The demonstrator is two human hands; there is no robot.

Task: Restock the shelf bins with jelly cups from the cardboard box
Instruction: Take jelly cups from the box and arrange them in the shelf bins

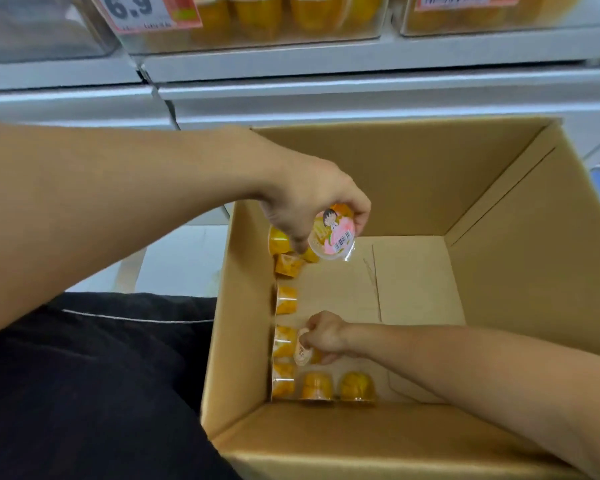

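Observation:
A large open cardboard box [499, 209] stands below the shelf. Several orange jelly cups [286, 299] lie along its left wall and near corner. My left hand [309, 195] is above the box's left side and grips a jelly cup [333, 237] with a pink cartoon lid turned toward me. Deep in the box, my right hand [324, 336] grips another jelly cup [303, 351] lying on its side by the left wall. At the top, a clear shelf bin [326, 32] holds several orange jelly cups [257, 15].
A price label reading 6.9 [142, 12] hangs on the bin front. Another clear bin [499, 19] with cups sits to the right, and one [39, 29] to the left. White shelf edges [326, 91] run behind the box. My dark-clothed leg [84, 375] is left of it.

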